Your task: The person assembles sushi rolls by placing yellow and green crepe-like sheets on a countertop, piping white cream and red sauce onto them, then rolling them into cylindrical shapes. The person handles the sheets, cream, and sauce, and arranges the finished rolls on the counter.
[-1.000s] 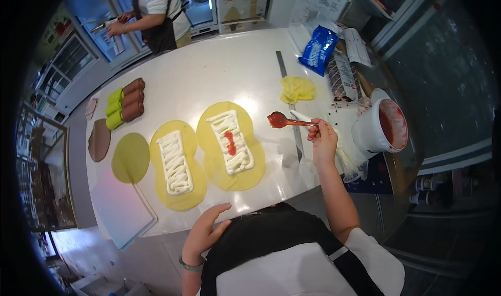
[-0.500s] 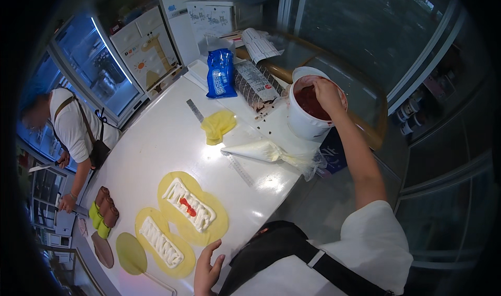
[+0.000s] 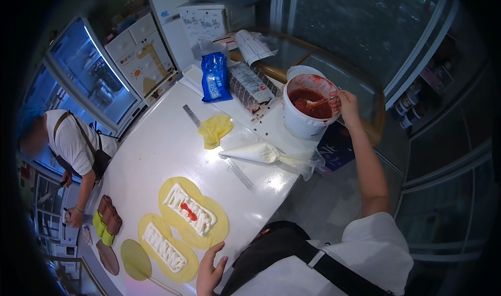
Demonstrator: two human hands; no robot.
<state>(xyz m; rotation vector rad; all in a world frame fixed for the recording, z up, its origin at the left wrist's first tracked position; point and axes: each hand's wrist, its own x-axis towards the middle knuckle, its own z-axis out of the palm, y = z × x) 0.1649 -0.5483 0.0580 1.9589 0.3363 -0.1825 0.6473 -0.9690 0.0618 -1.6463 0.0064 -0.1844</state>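
Observation:
At the far right, my right hand (image 3: 346, 107) grips a spoon (image 3: 319, 102) over the rim of a white bucket (image 3: 304, 126). The spoon's bowl end rests in chunky dark-red filling (image 3: 302, 96). My left hand (image 3: 211, 269) hovers at the near table edge, fingers apart and holding nothing. Beside it lie overlapping yellow crepe rounds (image 3: 222, 215), topped by a block of piped white cream (image 3: 207, 223) with a short red strip (image 3: 188, 211) on it. Another yellow crepe (image 3: 144, 224), left of these, carries a narrower cream block (image 3: 163, 246) without red.
A filled piping bag (image 3: 250, 152), yellow cloth (image 3: 215, 130), metal ruler (image 3: 191, 115) and blue packet (image 3: 216, 79) lie farther back. Brown-and-green rolls (image 3: 108, 217), a green crepe (image 3: 134, 259) and a brown crepe (image 3: 107, 258) are left. Another person (image 3: 73, 144) holds a knife there.
My right hand has drawn back from inside the bucket to its right rim, and the spoon now shows. My left hand has barely moved. The person at left has shifted slightly.

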